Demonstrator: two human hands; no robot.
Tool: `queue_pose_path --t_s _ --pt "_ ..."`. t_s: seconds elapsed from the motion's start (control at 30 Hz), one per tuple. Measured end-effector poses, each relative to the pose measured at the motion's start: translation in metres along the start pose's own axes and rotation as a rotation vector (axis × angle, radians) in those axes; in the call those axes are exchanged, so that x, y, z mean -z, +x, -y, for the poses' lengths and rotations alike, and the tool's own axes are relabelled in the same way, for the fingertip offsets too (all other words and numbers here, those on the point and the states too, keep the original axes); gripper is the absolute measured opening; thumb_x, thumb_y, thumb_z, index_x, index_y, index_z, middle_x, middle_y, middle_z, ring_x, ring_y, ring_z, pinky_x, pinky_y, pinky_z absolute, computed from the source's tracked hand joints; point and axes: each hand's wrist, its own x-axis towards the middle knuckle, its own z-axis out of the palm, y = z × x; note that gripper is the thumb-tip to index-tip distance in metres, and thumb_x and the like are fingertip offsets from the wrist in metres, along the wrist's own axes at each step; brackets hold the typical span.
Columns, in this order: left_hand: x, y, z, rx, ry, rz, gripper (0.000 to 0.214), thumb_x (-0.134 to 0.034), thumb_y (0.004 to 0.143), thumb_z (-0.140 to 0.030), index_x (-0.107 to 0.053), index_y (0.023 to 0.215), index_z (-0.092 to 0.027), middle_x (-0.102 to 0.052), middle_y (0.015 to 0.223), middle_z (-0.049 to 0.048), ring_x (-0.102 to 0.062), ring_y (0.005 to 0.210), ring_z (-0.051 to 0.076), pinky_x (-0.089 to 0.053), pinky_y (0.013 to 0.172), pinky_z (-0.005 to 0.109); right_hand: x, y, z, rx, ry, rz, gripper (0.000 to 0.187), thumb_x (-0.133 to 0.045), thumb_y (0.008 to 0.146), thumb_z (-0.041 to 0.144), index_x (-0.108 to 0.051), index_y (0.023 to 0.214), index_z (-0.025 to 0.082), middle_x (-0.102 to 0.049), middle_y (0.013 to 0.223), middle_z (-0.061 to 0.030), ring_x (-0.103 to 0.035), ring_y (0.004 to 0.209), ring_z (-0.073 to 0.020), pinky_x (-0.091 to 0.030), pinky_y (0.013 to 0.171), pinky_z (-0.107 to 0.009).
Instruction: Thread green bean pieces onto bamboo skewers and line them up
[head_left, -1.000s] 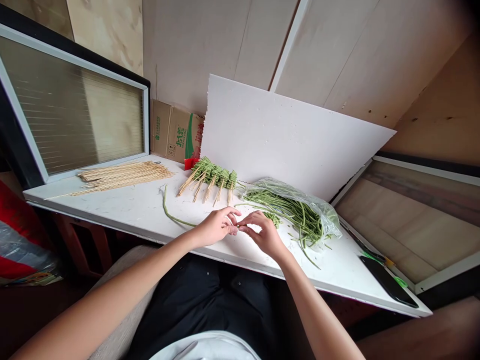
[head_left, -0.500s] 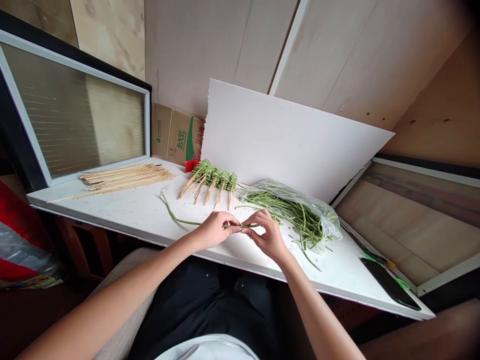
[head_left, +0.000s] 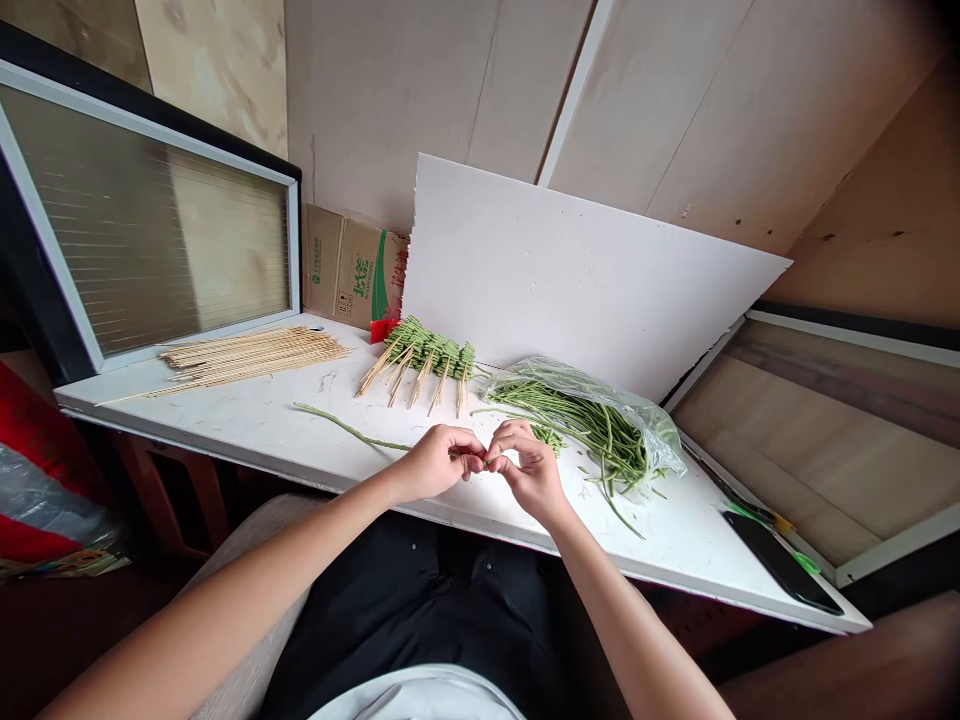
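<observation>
A long green bean (head_left: pixel 349 428) trails to the left from my left hand (head_left: pixel 439 463), which is closed on it near its right end. Close beside it, my right hand (head_left: pixel 529 470) pinches the tip of the same bean, thumb and fingertips almost touching those of the left. The fingers cover most of the bean's end. Behind the hands lie skewered green bean pieces (head_left: pixel 429 355) in a row, their bamboo sticks pointing toward me. Short cut bean pieces (head_left: pixel 550 437) lie just behind my right hand.
A clear plastic bag (head_left: pixel 660 440) of long green beans (head_left: pixel 600 425) lies open at right. Loose bamboo skewers (head_left: pixel 255 357) are piled at left on the white table (head_left: pixel 300 440). A black phone (head_left: pixel 780 562) rests near the right edge. A cardboard box (head_left: pixel 349 265) and white board (head_left: pixel 570 270) stand behind.
The bean's free left end has swung left and flattened toward the table. Its piece that stuck out past my right fingertips no longer shows there. My hands stay close together.
</observation>
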Motion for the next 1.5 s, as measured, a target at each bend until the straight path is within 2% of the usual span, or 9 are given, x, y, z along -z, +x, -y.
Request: queue_pose_path --t_s 0.23,0.47,0.6,0.7,0.8,1.0,1.2,1.4,1.5 --pt "-0.001 0.001 -0.002 0.008 -0.069 0.012 0.017 -0.063 0.091 -0.022 -0.073 0.08 -0.013 -0.066 0.074 0.0029 -0.06 0.061 0.01 -0.051 0.064 0.024 0.002 0.0 -0.007 -0.193 0.25 0.001 0.043 -0.079 0.079 0.069 -0.073 0.074 0.026 -0.059 0.074 -0.0049 -0.058 0.089 -0.0271 -0.052 0.08 -0.042" --pt "0.004 0.003 -0.002 0.034 -0.101 0.088 0.024 -0.061 0.094 -0.026 -0.072 0.078 -0.013 -0.067 0.071 0.0034 -0.058 0.054 0.01 -0.049 0.059 0.024 -0.002 -0.001 -0.01 -0.176 0.152 -0.067 0.043 -0.079 0.079 0.068 -0.072 0.073 0.026 -0.059 0.074 -0.0055 -0.058 0.09 -0.0284 -0.052 0.083 -0.045" --pt "0.015 0.002 -0.007 0.066 -0.139 0.19 0.028 -0.065 0.093 -0.03 -0.069 0.071 -0.013 -0.07 0.074 0.0057 -0.057 0.053 0.01 -0.05 0.057 0.026 0.027 0.003 -0.019 -0.153 0.171 -0.245 0.032 -0.075 0.089 0.056 -0.071 0.079 0.026 -0.061 0.083 -0.0049 -0.058 0.084 -0.0239 -0.051 0.077 -0.04" --pt "0.023 0.002 -0.007 0.088 -0.14 0.22 0.028 -0.069 0.092 -0.035 -0.072 0.076 -0.013 -0.072 0.079 0.0075 -0.059 0.055 0.011 -0.053 0.058 0.027 0.063 0.005 -0.03 -0.109 0.003 -0.399 0.018 -0.08 0.087 0.044 -0.077 0.091 0.026 -0.065 0.09 -0.0053 -0.059 0.086 -0.0229 -0.049 0.076 -0.037" --pt "0.026 0.003 -0.002 0.089 -0.053 0.139 0.028 -0.068 0.094 -0.039 -0.079 0.092 -0.012 -0.073 0.082 0.0086 -0.059 0.059 0.012 -0.051 0.058 0.026 0.078 0.003 -0.047 -0.135 -0.257 -0.246 0.023 -0.076 0.091 0.046 -0.082 0.1 0.025 -0.068 0.082 -0.006 -0.058 0.085 -0.0251 -0.048 0.078 -0.039" --pt "0.023 0.003 0.009 0.081 0.148 0.088 0.031 -0.061 0.098 -0.036 -0.08 0.113 -0.016 -0.076 0.105 0.0123 -0.069 0.088 0.02 -0.054 0.073 0.027 0.052 -0.015 -0.09 -0.235 -0.532 0.093 0.036 -0.056 0.102 0.049 -0.081 0.107 0.024 -0.076 0.091 -0.0092 -0.063 0.088 -0.0272 -0.05 0.085 -0.045" --pt "0.024 0.003 0.016 0.056 0.232 0.088 0.031 -0.064 0.097 -0.036 -0.08 0.115 -0.018 -0.076 0.112 0.0135 -0.07 0.093 0.022 -0.054 0.079 0.029 0.051 -0.026 -0.098 -0.258 -0.523 0.188 0.036 -0.063 0.098 0.054 -0.081 0.094 0.023 -0.077 0.093 -0.0099 -0.065 0.097 -0.0289 -0.052 0.087 -0.045" --pt "0.027 0.003 0.018 0.06 0.276 0.1 0.029 -0.066 0.094 -0.037 -0.082 0.112 -0.019 -0.077 0.105 0.0116 -0.068 0.086 0.021 -0.052 0.075 0.028 0.058 -0.024 -0.098 -0.273 -0.418 0.246 0.054 -0.043 0.107 0.058 -0.08 0.091 0.022 -0.078 0.09 -0.01 -0.07 0.087 -0.0246 -0.056 0.085 -0.042" --pt "0.024 0.003 0.017 0.046 0.25 0.044 0.026 -0.068 0.093 -0.034 -0.082 0.11 -0.02 -0.077 0.104 0.0104 -0.066 0.082 0.019 -0.052 0.073 0.028 0.059 -0.021 -0.094 -0.298 -0.396 0.235 0.054 -0.043 0.106 0.058 -0.08 0.09 0.022 -0.079 0.092 -0.0101 -0.072 0.088 -0.0248 -0.058 0.085 -0.041"
